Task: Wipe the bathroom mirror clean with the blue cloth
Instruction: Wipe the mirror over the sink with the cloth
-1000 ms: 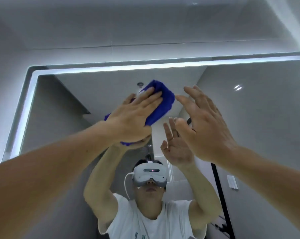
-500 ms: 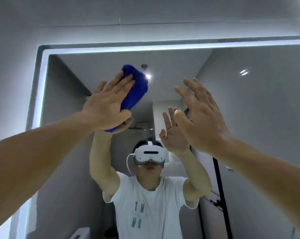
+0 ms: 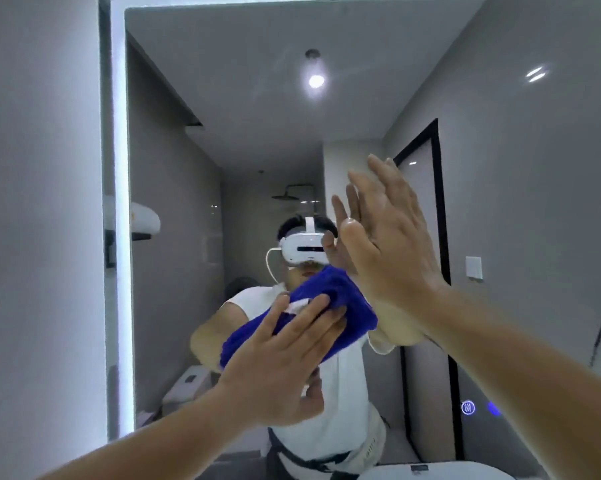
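The large bathroom mirror [image 3: 534,202] with a lit white strip down its left edge fills most of the head view. My left hand [image 3: 278,368] presses the bunched blue cloth [image 3: 347,306] flat against the glass near the middle, fingers straight and spread over it. My right hand [image 3: 392,244] is held up just right of the cloth with its fingers straight, at or close to the glass; it holds nothing. Contact with the glass cannot be told. The mirror reflects me in a white shirt and headset.
Grey wall [image 3: 39,237] lies left of the mirror. Two small lit touch icons [image 3: 468,407] glow on the mirror's lower right. A white basin rim [image 3: 441,471] shows at the bottom right. A white shelf object [image 3: 143,220] is reflected at the left.
My left hand has swept the blue cloth down from the mirror's upper left to its middle. The view has tilted downward. My right hand keeps its raised pose beside the cloth.
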A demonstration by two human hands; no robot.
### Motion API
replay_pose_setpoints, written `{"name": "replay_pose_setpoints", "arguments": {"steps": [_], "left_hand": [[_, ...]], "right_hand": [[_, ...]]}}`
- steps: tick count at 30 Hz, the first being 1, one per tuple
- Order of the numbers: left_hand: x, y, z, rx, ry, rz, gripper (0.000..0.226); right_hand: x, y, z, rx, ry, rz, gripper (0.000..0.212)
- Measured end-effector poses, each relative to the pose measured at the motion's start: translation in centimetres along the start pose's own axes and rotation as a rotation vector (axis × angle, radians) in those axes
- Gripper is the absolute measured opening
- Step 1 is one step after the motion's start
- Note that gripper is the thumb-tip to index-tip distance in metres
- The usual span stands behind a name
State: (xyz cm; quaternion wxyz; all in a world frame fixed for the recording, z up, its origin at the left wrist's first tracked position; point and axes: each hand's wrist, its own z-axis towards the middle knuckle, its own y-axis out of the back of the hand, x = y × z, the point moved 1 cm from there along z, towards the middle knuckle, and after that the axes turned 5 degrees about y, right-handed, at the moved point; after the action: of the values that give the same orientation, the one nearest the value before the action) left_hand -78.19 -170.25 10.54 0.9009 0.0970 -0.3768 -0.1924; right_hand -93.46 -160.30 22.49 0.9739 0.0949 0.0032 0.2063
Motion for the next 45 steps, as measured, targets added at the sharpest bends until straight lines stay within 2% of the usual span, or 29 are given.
{"name": "replay_pose_setpoints", "arguments": {"steps": [4,6,8,11,15,17,23,27,31,34,36,38,42,44,45], "left_hand": [[3.2,0.6,-0.9,0.088,-0.411,0.091,0.078],[7.8,1.8,1.7,0.078,-0.499,0.146,0.075],[12.6,3.4,4.5,0.016,-0.392,0.192,0.076],[16.6,5.1,6.8,-0.123,-0.011,0.163,0.079],[12.1,3.6,5.8,-0.263,0.479,-0.02,0.087],[8.4,2.2,3.7,-0.237,0.545,-0.082,0.087],[-0.5,-2.3,-5.7,-0.101,0.276,-0.144,0.076],[-4.1,-4.5,-12.5,0.106,-0.025,-0.08,0.068],[-3.4,-4.3,-14.1,0.234,-0.31,0.026,0.064],[-0.1,-2.7,-10.8,0.156,-0.379,0.023,0.065],[2.9,-1.4,-7.6,0.024,-0.236,0.024,0.062],[4.8,-0.4,-5.1,-0.081,0.029,0.014,0.065],[1.8,-1.5,-4.9,-0.236,0.431,-0.016,0.074],[-1.1,-2.8,-6.8,-0.245,0.495,-0.058,0.073],[-2.6,-3.4,-8.3,-0.229,0.457,-0.068,0.074]], "right_hand": [[0.5,-0.8,-2.2,0.075,-0.022,-0.051,0.065],[0.7,-1.0,-2.6,0.096,-0.029,-0.057,0.065],[0.9,-1.1,-2.5,0.091,-0.053,-0.052,0.064],[1.4,-1.6,-2.7,0.073,-0.072,-0.065,0.064],[1.9,-2.0,-3.3,0.027,-0.131,-0.016,0.065],[2.3,-2.1,-4.0,0.001,-0.176,0.014,0.067],[3.1,-2.1,-6.7,0.016,-0.224,0.024,0.064],[3.5,-1.4,-8.6,0.052,-0.26,0.04,0.066],[2.9,-0.3,-10.0,0.082,-0.249,0.025,0.067],[2.2,-0.1,-10.0,0.118,-0.238,0.026,0.068],[2.1,-0.6,-9.8,0.14,-0.224,0.04,0.067],[2.1,-1.4,-9.8,0.133,-0.191,0.053,0.065],[2.0,-3.1,-10.8,0.09,-0.127,0.082,0.062],[1.9,-3.7,-11.9,0.099,-0.117,0.086,0.061],[1.9,-4.0,-12.4,0.113,-0.113,0.093,0.062]]}}
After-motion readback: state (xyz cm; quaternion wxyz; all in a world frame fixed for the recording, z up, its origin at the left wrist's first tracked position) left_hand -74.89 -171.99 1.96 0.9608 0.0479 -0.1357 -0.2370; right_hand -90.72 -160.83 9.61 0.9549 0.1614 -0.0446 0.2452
